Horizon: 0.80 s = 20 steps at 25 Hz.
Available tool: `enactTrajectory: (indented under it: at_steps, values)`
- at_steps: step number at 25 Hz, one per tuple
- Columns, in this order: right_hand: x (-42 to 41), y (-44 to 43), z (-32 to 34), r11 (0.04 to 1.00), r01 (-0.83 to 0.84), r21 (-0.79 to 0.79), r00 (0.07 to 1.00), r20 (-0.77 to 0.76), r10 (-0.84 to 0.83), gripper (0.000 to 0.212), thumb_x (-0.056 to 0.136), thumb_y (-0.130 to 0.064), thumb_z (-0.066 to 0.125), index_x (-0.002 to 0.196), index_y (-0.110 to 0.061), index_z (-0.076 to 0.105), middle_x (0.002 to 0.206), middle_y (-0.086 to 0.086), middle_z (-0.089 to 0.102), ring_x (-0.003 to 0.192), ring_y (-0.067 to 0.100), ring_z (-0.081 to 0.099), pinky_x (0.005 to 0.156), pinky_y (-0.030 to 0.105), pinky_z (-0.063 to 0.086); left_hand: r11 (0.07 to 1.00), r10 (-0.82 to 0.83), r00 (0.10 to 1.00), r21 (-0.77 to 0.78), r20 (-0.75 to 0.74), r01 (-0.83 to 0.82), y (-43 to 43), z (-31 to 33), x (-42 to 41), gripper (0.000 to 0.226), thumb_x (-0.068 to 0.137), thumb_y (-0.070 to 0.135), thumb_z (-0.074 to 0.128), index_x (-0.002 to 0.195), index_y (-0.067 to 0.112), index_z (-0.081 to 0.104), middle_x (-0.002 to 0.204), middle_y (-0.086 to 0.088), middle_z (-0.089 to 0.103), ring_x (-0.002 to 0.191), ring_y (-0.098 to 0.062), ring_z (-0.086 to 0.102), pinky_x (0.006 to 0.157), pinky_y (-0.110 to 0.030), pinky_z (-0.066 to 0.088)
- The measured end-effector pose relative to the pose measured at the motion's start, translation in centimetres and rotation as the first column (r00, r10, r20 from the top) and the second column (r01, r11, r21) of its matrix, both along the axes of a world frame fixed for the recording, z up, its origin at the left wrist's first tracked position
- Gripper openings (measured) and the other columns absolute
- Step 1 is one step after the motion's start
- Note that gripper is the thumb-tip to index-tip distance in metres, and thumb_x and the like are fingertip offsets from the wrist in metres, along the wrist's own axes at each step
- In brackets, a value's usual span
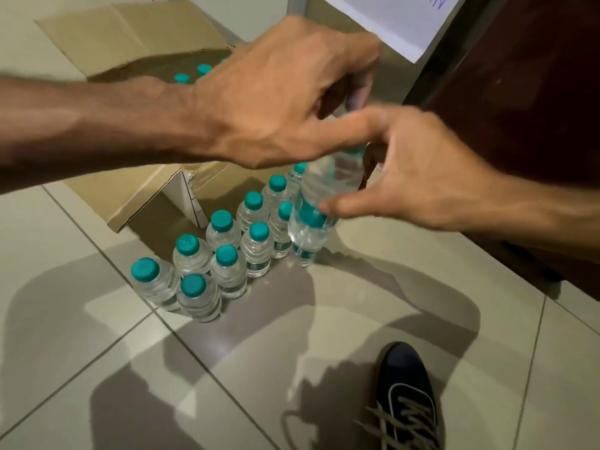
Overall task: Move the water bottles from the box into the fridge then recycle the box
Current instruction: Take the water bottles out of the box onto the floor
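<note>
An open cardboard box [136, 190] lies on the tiled floor, with teal bottle caps [181, 78] showing inside it. Several water bottles [224, 241] with teal caps stand in two rows on the floor in front of it. My right hand [412, 180] pinches a tilted water bottle [319, 203] between thumb and fingers, just above the right end of the rows. My left hand [279, 95] reaches across above the box. Its fingers curl round a blurred clear bottle [355, 94], most of which is hidden.
A dark maroon panel [519, 92] rises at the right, close behind my right hand. A white sheet of paper [389, 21] hangs at the top. My dark shoe [406, 394] stands on the pale floor tiles [97, 352] at the bottom right.
</note>
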State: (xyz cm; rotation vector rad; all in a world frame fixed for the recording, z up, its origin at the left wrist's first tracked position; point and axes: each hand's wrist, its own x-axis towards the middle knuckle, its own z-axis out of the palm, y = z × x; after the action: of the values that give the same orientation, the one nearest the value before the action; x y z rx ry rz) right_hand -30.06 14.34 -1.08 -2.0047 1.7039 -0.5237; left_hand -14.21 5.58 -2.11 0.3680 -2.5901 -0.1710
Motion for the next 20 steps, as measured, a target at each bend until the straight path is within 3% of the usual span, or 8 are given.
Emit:
enactTrajectory:
  at_steps: [3,6,11,17,20]
  values:
    - [0.8,1.0,-3.0,0.996,-0.053,0.066,0.951,-0.300,0.070,0.054,0.064,-0.055,0.086,0.103,-0.035,0.055,0.075,-0.015,0.059,0.068,0.007,0.059,0.051,0.021,0.043,0.991,0.131,0.986,0.028,-0.101,-0.129,-2.7,-0.8,3.0,0.041,0.098,0.044,0.032,0.095,0.010,0.056,0.075,0.000,0.051,0.059,-0.002,0.040,0.055,-0.013,0.028]
    - [0.7,1.0,-6.5,0.984,-0.157,0.087,0.856,-0.484,0.180,0.058,0.070,-0.063,0.077,0.111,-0.032,0.050,0.081,-0.013,0.053,0.074,0.012,0.052,0.056,0.028,0.035,0.971,0.237,0.971,-0.011,0.012,-0.237,-3.6,-2.0,2.4,0.046,0.102,0.048,0.030,0.097,0.011,0.057,0.076,0.001,0.049,0.060,0.003,0.039,0.055,-0.014,0.026]
    - [0.5,0.2,-10.4,0.937,-0.348,-0.019,0.781,-0.560,0.278,0.055,0.071,-0.065,0.074,0.107,-0.026,0.058,0.089,-0.005,0.054,0.078,0.014,0.041,0.061,0.029,0.030,0.967,0.251,0.962,0.009,0.108,-0.253,-6.0,-4.8,4.8,0.046,0.099,0.050,0.032,0.094,0.013,0.058,0.079,-0.001,0.055,0.065,-0.014,0.046,0.060,-0.027,0.035]
    - [0.6,-1.0,-13.7,0.861,-0.492,-0.126,0.694,-0.654,0.301,0.057,0.070,-0.063,0.078,0.097,-0.015,0.067,0.097,0.005,0.059,0.083,0.021,0.046,0.070,0.036,0.034,0.946,0.309,0.941,0.058,0.137,-0.319,-7.4,-6.4,6.4,0.028,0.102,0.040,0.042,0.084,0.019,0.049,0.071,0.005,0.045,0.062,0.000,0.042,0.055,-0.025,0.029]
    - [0.7,-1.5,-14.5,0.831,-0.536,-0.148,0.654,-0.696,0.298,0.057,0.067,-0.061,0.082,0.092,-0.012,0.068,0.091,0.007,0.059,0.082,0.023,0.048,0.072,0.037,0.031,0.939,0.324,0.935,0.069,0.147,-0.337,-8.5,-7.1,7.2,0.026,0.102,0.038,0.042,0.086,0.019,0.052,0.073,0.003,0.048,0.061,-0.001,0.041,0.055,-0.025,0.028]
